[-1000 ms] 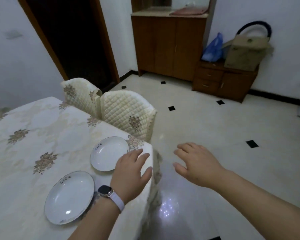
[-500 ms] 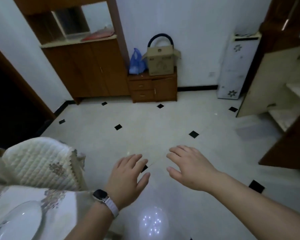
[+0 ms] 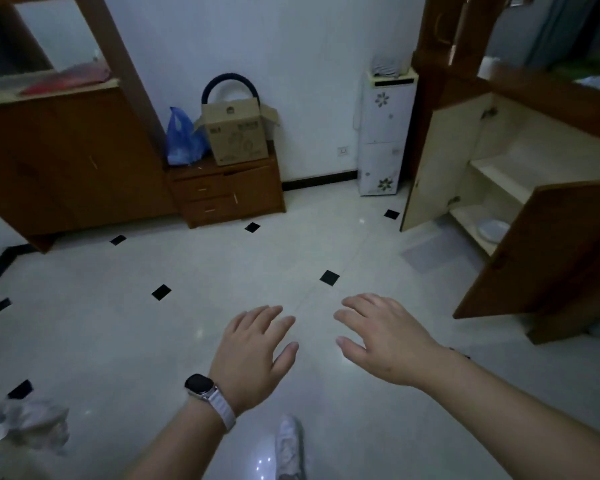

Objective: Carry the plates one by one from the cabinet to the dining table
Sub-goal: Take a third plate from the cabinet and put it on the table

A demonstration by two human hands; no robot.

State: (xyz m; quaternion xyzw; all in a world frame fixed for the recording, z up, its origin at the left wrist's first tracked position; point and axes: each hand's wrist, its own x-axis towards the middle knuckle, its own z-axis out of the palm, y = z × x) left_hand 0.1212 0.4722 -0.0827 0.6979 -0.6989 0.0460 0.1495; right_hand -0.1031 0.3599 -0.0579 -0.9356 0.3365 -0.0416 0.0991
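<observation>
Turned further right since half a second ago: bench and the plates set on it have dropped out of view, only a blurred scrap of quilted chair cover [image 3: 25, 424] is left at the bottom-left corner. The open cabinet [image 3: 499, 174] has come much more into frame on the right.

Step, as I read it: empty-handed walk back from bench to cabinet for the next plate. At least one plate [image 3: 494, 229] sits on the lowest shelf, partly hidden behind the brown right door [image 3: 551, 251]. Can't tell if more are stacked under or behind it.

Next move likely calls for more turn to the right, a few steps over the tiled floor [image 3: 153, 341], then bending low, since the plate is near floor level. The reach has to go between the two open doors. A grip on the rim looks sensible, probably both hands, as the plate lies flat on the shelf.

Hands: left hand [image 3: 253, 355] and right hand [image 3: 385, 337] are both empty, palms down, fingers loosely spread and slightly bent. They are out in front over the floor, side by side but apart, well short of the cabinet. Left wrist carries a watch [image 3: 201, 386] on a pale band. A white shoe [image 3: 288, 441] shows below between the forearms.
</observation>
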